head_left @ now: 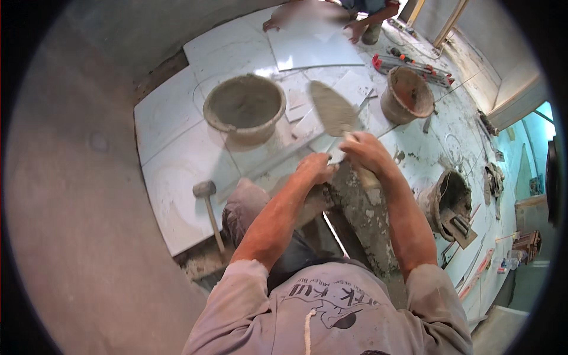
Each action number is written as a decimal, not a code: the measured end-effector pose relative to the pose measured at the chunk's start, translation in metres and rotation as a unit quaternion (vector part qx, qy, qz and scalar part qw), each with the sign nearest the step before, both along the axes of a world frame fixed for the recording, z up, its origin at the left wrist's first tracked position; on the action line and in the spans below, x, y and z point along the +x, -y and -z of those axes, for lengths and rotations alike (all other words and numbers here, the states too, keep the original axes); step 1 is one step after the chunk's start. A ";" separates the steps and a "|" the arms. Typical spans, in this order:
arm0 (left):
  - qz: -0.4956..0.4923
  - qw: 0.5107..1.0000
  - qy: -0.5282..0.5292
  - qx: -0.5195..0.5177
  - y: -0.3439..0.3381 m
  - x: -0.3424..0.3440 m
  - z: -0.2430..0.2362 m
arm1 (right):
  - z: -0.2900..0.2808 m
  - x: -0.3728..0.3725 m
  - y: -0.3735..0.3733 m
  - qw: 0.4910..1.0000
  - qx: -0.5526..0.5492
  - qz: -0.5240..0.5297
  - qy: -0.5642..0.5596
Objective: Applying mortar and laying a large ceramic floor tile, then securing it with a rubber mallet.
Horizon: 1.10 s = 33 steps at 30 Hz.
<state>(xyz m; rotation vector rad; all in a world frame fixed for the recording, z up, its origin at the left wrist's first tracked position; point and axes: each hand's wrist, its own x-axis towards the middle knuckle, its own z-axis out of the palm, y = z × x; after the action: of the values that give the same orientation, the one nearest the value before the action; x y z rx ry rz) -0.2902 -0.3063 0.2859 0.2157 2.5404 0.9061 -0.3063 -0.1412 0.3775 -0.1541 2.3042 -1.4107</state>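
Observation:
My right hand is closed around the wooden handle of a masonry trowel. Grey mortar coats its pointed blade, which is raised and points away from me. Just left of it, my left hand has its fingers curled in near a tile edge; what they grip, if anything, is hidden. Below both hands lies a strip of rough grey mortar. A large mortar-crusted bucket stands on the white tiles beyond my left hand. A mallet leans at the left by my knee.
At the far side a person's hands rest by a large white tile. To the right stand a smaller bucket and a tilted bucket with a flat trowel at its mouth. Red-and-grey tools lie behind. A wall bounds the left.

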 end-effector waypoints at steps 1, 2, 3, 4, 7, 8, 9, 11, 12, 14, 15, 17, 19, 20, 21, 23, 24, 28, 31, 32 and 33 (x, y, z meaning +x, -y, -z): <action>0.031 0.999 0.003 -0.021 0.008 -0.010 0.006 | -0.007 -0.026 0.023 0.996 0.022 -0.070 -0.040; 0.064 0.997 0.007 -0.043 0.014 -0.020 0.012 | -0.013 -0.049 0.045 0.986 0.047 -0.138 -0.077; 0.070 0.997 0.006 -0.034 0.025 -0.029 0.016 | -0.021 -0.066 0.078 0.990 0.058 -0.124 -0.042; 0.075 0.997 0.007 -0.025 0.035 -0.037 0.021 | -0.029 -0.080 0.109 0.992 0.069 -0.110 -0.006; 0.087 0.996 -0.028 -0.009 0.043 -0.073 0.050 | 0.017 -0.135 0.159 0.981 0.069 -0.145 -0.107; 0.090 0.995 -0.039 -0.012 0.041 -0.085 0.065 | 0.027 -0.141 0.172 0.964 0.076 -0.167 -0.194; 0.127 0.987 -0.102 0.011 0.055 -0.094 0.097 | 0.021 -0.136 0.201 0.998 0.048 -0.036 0.020; 0.104 0.971 -0.192 0.100 0.051 -0.094 0.107 | 0.055 -0.137 0.193 0.985 0.117 0.041 -0.118; 0.069 0.942 -0.276 0.175 0.054 -0.092 0.109 | 0.064 -0.126 0.188 0.977 0.131 0.086 -0.147; 0.149 0.950 -0.181 0.204 0.048 -0.097 0.065 | 0.072 -0.101 0.149 0.973 0.111 0.134 -0.154; 0.126 0.987 -0.054 0.084 0.045 -0.098 0.058 | 0.076 -0.090 0.130 0.968 0.080 0.169 -0.168; 0.132 0.990 0.043 -0.021 0.028 -0.100 0.052 | 0.094 -0.057 0.075 0.958 0.089 0.228 -0.149; 0.103 0.994 -0.026 0.001 0.022 -0.095 0.078 | 0.100 -0.011 0.030 0.952 0.098 0.250 -0.146; 0.081 0.995 -0.021 0.052 0.018 -0.093 0.088 | 0.121 0.012 0.001 0.948 0.127 0.242 -0.161; 0.095 0.992 -0.035 0.079 0.019 -0.088 0.087 | 0.116 0.042 -0.012 0.945 0.137 0.281 -0.094; 0.089 0.993 -0.037 0.064 0.002 -0.072 0.062 | 0.136 0.100 -0.056 0.945 0.169 0.273 -0.055; 0.080 0.989 -0.060 0.112 0.006 -0.067 0.071 | 0.126 0.125 -0.070 0.945 0.213 0.246 -0.008; -0.063 0.977 0.114 0.169 -0.054 -0.014 0.052 | 0.153 0.254 -0.172 0.923 0.310 0.227 -0.017; -0.022 0.985 0.138 0.104 -0.085 0.022 0.058 | 0.205 0.352 -0.240 0.877 0.397 0.272 0.007; -0.028 0.973 0.184 0.133 -0.104 0.042 0.056 | 0.219 0.386 -0.260 0.861 0.411 0.298 0.008; -0.040 0.959 0.229 0.162 -0.120 0.063 0.052 | 0.221 0.407 -0.279 0.832 0.201 0.493 0.154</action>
<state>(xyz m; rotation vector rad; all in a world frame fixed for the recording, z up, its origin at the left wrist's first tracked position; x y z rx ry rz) -0.2269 -0.1864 0.2339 -0.0053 1.9806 1.2412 0.1003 0.1380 0.1569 1.4628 2.3759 -1.1192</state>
